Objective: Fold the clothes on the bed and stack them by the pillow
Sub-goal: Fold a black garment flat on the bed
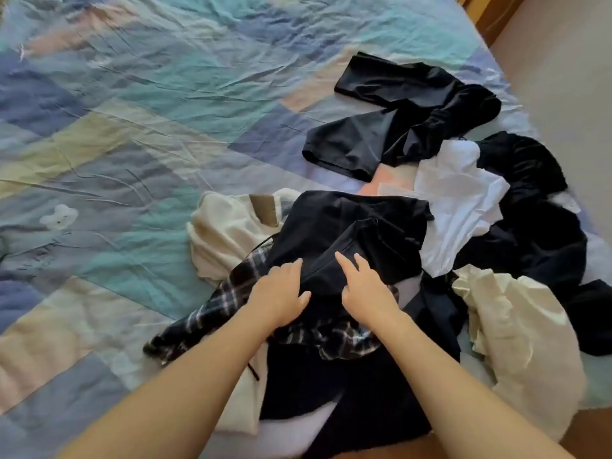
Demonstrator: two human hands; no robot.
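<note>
Two hands over a heap of unfolded clothes on the near right part of the bed (132, 134). Left hand (281, 294): palm down on a black garment (351, 233) at the top of the heap, fingers straight and relaxed, thumb out to the right, gripping nothing. Right hand (366, 291): also flat on the same black garment, fingers spread and pointing away, nothing clasped.

Beneath and just nearer than the hands, a dark plaid piece (212, 309) trails out to the left. Cream garment (225, 233) lies left of the black one, partly under it. White shirt (460, 200) crumpled to the right, touching the black garment. Second cream piece (526, 339) at near right by the bed's edge. Black shorts (397, 117) spread apart from the heap, farther up the bed. More dark clothing (536, 233) bunched at far right.

Bedspread: pastel patchwork, wrinkled.
</note>
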